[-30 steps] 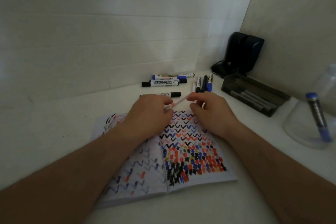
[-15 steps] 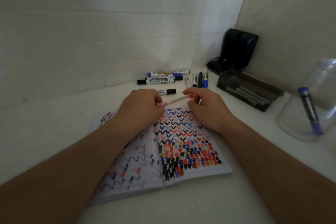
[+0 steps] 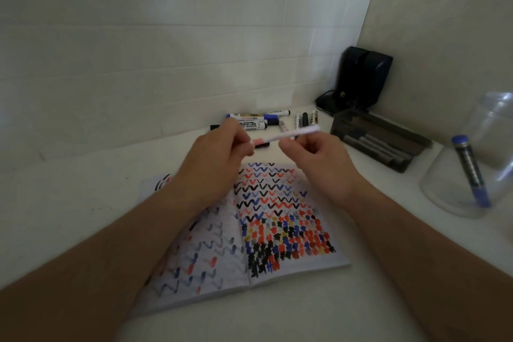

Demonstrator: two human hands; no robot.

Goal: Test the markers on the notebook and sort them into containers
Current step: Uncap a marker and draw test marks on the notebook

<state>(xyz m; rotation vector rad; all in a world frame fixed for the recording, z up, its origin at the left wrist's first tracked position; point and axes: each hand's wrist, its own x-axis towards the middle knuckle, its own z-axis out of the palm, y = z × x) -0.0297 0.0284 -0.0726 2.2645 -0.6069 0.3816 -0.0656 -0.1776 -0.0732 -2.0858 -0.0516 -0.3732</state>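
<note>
While my left hand (image 3: 215, 158) pinches the red cap (image 3: 260, 142), my right hand (image 3: 311, 159) grips the white marker (image 3: 298, 132) mid-frame above the notebook (image 3: 277, 219).

Dim, flat indoor light; soft focus, wide-angle bending at edges, slight motion blur.

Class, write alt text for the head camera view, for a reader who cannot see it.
Two hands, left and right, hold a red-capped marker above an open notebook full of coloured test marks. Behind lie loose markers; right, a dark tray and a clear jar holding a blue marker.
</note>
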